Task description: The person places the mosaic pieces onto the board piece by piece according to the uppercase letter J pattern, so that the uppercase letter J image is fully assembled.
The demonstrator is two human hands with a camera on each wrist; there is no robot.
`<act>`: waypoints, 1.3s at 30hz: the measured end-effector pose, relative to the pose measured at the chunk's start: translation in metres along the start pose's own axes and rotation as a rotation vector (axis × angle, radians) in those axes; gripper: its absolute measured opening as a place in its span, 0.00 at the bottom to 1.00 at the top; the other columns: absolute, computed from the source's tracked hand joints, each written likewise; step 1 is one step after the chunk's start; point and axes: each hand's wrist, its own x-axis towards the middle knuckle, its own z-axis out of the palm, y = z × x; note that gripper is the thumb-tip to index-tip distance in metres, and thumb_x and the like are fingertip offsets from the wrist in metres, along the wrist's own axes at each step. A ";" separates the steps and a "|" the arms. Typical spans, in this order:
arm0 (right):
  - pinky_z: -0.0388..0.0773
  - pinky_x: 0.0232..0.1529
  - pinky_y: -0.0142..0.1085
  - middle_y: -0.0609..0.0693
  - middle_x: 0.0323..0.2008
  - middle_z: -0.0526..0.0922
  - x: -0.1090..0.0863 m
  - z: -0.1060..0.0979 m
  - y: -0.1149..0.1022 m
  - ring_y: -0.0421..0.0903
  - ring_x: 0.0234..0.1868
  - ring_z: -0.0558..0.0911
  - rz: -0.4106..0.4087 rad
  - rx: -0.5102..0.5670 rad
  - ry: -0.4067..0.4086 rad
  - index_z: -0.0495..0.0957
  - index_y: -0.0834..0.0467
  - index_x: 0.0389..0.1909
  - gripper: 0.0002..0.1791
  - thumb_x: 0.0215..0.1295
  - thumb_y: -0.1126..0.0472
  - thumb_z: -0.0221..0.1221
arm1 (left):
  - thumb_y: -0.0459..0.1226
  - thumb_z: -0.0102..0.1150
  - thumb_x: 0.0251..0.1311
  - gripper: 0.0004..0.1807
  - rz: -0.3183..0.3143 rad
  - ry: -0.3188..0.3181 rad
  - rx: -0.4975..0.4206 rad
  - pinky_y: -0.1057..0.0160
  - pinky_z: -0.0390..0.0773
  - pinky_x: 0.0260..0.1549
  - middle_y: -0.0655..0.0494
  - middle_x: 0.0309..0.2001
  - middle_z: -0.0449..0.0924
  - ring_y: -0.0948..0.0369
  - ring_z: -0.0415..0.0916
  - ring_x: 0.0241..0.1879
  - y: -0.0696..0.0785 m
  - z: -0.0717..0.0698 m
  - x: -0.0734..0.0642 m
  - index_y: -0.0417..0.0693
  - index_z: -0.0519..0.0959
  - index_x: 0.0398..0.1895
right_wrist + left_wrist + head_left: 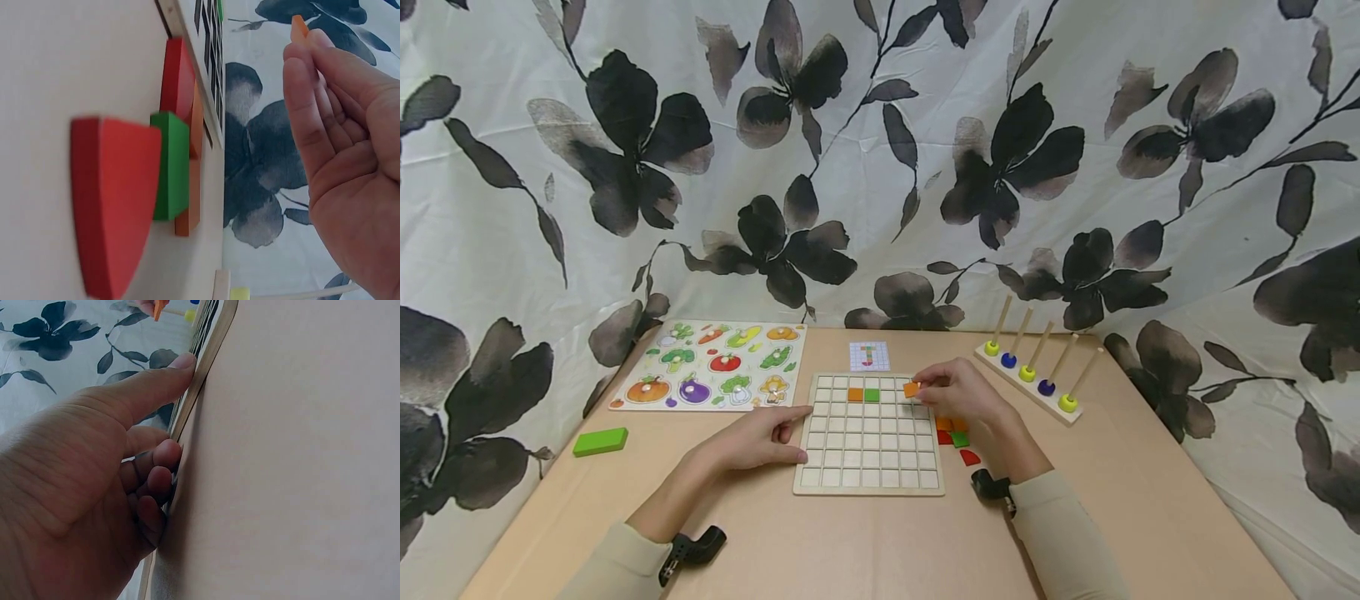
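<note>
A square wooden grid board lies on the table. In its upper part an orange tile and a green tile sit side by side. My left hand touches the board's left edge with thumb and index finger extended. Between thumb and fingertips, my right hand pinches an orange tile above the board's upper right corner. Loose pieces lie just right of the board: orange tiles, a red tile, a green tile and a red rounded piece.
Behind the board lies a small pattern card. A vegetable picture board is at the back left, with a green block in front of it. At the back right stands a peg rack with yellow and blue rings.
</note>
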 end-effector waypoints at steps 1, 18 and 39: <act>0.81 0.37 0.35 0.48 0.39 0.88 0.000 0.001 -0.001 0.50 0.38 0.82 -0.002 0.009 0.002 0.89 0.50 0.50 0.12 0.67 0.57 0.71 | 0.51 0.75 0.60 0.46 -0.003 0.000 0.002 0.68 0.63 0.28 0.58 0.29 0.69 0.68 0.62 0.27 0.000 0.000 0.000 0.43 0.68 0.77; 0.86 0.38 0.40 0.52 0.34 0.87 0.017 0.025 -0.006 0.52 0.32 0.85 -0.031 0.086 0.082 0.89 0.60 0.46 0.10 0.66 0.63 0.70 | 0.51 0.75 0.60 0.46 0.010 0.001 -0.005 0.68 0.63 0.28 0.60 0.28 0.68 0.68 0.62 0.27 -0.001 0.000 0.001 0.41 0.68 0.76; 0.77 0.39 0.33 0.48 0.36 0.85 0.026 0.045 0.003 0.44 0.35 0.79 -0.075 -0.099 0.039 0.88 0.57 0.47 0.11 0.65 0.62 0.71 | 0.52 0.74 0.59 0.46 -0.027 -0.005 0.010 0.69 0.64 0.28 0.61 0.29 0.69 0.68 0.63 0.27 -0.002 0.001 0.001 0.45 0.68 0.78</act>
